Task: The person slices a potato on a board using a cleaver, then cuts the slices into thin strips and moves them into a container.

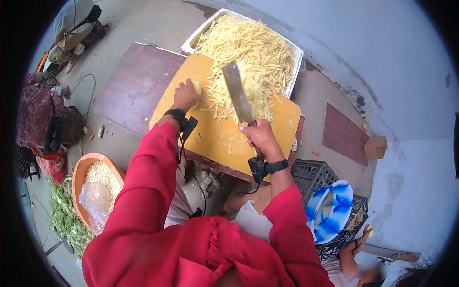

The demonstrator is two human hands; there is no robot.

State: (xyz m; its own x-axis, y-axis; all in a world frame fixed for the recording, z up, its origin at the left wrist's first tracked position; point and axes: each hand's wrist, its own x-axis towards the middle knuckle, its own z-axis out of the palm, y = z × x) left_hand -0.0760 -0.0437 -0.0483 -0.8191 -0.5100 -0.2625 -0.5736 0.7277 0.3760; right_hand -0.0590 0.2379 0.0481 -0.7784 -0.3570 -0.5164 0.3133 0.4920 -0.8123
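My right hand (260,136) grips the handle of a cleaver (237,95), its broad blade raised over the cutting board and pointing away from me. At the board's left side, my left hand (186,95) has its fingers curled against a pale, peeled potato piece (197,87), partly hidden by the hand. Cut potato strips (253,45) fill a white foam box (297,51) beyond the board and spill onto it. The yellow cutting board (191,143) lies angled in front of me, with a few loose strips and scraps on its surface.
A dark red board (136,88) lies left of the cutting board. An orange basin (79,186) with pale kernels stands at lower left. On the right are black crates (308,174), a blue-and-white basin (334,217) and a seated person (349,258). Another person (71,43) is at upper left.
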